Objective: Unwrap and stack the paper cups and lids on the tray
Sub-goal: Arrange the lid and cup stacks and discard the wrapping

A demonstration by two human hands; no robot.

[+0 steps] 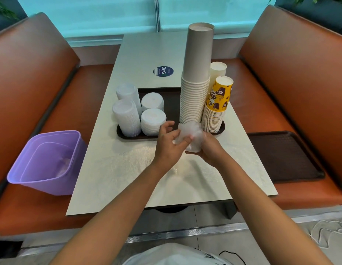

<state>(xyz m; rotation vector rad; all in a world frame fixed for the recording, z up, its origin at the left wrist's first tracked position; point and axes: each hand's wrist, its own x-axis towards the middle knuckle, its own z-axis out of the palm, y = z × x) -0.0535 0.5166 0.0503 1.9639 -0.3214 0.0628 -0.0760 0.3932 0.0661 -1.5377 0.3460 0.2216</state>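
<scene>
A dark brown tray sits mid-table. On it stand a tall stack of grey-white paper cups, a yellow printed cup stack and a white cup stack behind it. Several stacks of white lids fill the tray's left side. In front of the tray, my left hand and my right hand both hold a crumpled clear plastic wrapper; the left pinches it, the right cups it from below.
A purple bin with some plastic inside stands on the left orange bench. A second dark tray lies on the right bench. The grey table carries a round blue sticker beyond the tray.
</scene>
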